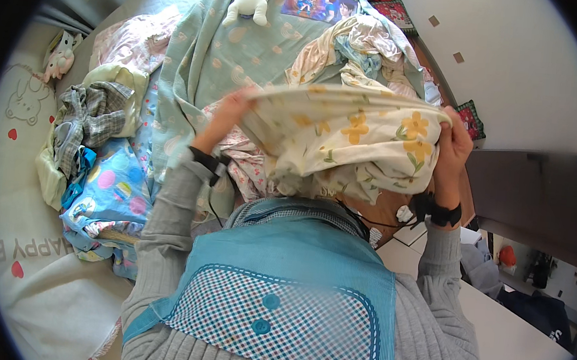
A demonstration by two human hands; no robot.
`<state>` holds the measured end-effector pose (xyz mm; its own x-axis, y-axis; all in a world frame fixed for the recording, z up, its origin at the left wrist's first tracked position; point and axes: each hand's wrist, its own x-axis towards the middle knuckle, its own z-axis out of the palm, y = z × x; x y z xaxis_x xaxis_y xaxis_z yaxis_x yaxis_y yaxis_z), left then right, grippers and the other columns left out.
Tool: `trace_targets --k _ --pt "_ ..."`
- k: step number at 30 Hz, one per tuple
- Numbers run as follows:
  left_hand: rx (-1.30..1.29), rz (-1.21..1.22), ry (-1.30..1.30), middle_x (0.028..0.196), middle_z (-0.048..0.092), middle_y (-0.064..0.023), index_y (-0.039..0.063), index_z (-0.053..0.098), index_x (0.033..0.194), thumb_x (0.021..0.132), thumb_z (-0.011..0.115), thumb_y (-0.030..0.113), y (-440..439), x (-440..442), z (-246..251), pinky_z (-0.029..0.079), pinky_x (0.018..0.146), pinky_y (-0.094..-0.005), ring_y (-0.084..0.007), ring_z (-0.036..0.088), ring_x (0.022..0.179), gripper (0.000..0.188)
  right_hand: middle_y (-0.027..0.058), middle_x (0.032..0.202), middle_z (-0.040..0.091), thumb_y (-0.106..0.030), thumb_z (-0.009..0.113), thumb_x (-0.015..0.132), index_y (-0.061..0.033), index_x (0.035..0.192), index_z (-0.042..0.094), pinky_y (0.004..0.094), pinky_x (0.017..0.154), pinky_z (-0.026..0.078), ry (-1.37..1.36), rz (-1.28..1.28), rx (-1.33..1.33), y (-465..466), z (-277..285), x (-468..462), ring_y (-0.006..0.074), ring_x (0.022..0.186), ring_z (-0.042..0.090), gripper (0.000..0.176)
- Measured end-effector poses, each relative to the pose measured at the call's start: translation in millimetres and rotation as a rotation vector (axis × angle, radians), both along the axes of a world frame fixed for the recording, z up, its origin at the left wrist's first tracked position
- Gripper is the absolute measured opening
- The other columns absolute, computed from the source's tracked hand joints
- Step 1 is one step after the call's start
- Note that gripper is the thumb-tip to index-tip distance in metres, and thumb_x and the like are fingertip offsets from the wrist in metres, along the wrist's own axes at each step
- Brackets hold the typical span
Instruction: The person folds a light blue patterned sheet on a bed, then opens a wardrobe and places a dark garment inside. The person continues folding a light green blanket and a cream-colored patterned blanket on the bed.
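A cream cloth garment with yellow flowers [374, 144] is stretched out in front of my chest. Its left upper edge is gripped by my left hand [230, 110], which is blurred. At the other end, my right hand [455, 143] pinches the corner between thumb and fingers. Lower folds of the cloth hang bunched near my teal apron [293, 242]. Just behind my left hand, a white cloth with a small pink print [245, 168] lies partly hidden. Beyond the held garment sits a heap of cream and floral clothing [366, 53] on a green patterned bedsheet [237, 57].
On the left are a grey plaid garment [96, 109], a blue cloth with coloured dots [119, 175] and a pale pink garment [133, 38]. A plush toy [250, 2] and a printed picture sheet [319, 5] lie at the far side. A dark brown panel [539, 202] stands right.
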<state>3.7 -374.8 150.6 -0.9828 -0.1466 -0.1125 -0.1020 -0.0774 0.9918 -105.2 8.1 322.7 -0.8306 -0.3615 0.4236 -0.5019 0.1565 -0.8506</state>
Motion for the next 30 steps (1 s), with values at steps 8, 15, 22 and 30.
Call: trace_targets --k 8,15,22,30 --pt "-0.459 0.626 0.673 0.11 0.069 -0.0057 -0.001 0.066 0.119 0.096 0.062 0.013 -93.4 36.8 212.1 0.05 0.087 -0.0271 -0.0123 0.063 0.098 0.027 0.0026 0.084 0.056 -0.008 0.054 0.099 0.0041 0.107 0.065 0.0236 0.065 0.04 0.393 0.019 -0.087 -43.3 42.4 -26.0 0.0096 0.074 0.049 0.018" --pt "-0.676 0.019 0.127 0.088 0.068 -0.0114 0.001 0.069 0.103 0.079 0.078 0.015 -35.6 106.7 88.6 0.051 0.081 -0.0329 -0.0227 0.065 0.085 0.029 0.0093 0.085 0.065 0.002 0.058 0.087 0.0011 0.096 0.066 0.0307 0.071 0.05 -0.108 0.393 0.521 -9.2 -144.4 -23.7 0.0141 0.074 0.06 0.012" --pt "-0.393 -0.341 -0.519 0.105 0.068 -0.0178 0.003 0.066 0.114 0.081 0.077 0.026 -0.4 194.4 -117.2 0.052 0.083 -0.0373 -0.029 0.066 0.095 0.042 0.0083 0.081 0.07 -0.02 0.064 0.091 -0.0005 0.1 0.071 0.0325 0.066 0.053 -0.817 0.538 1.022 37.1 -260.4 13.1 0.0167 0.07 0.065 0.023" --pt "-0.715 0.241 -0.295 0.103 0.063 -0.0122 -0.003 0.053 0.124 0.083 0.074 0.021 -48.9 136.1 -179.3 0.052 0.076 -0.033 -0.0198 0.062 0.091 0.051 0.0068 0.077 0.066 -0.022 0.061 0.094 0.0005 0.104 0.067 0.031 0.064 0.05 -0.725 0.488 0.874 -13.2 -238.9 8.7 0.0142 0.068 0.062 0.025"
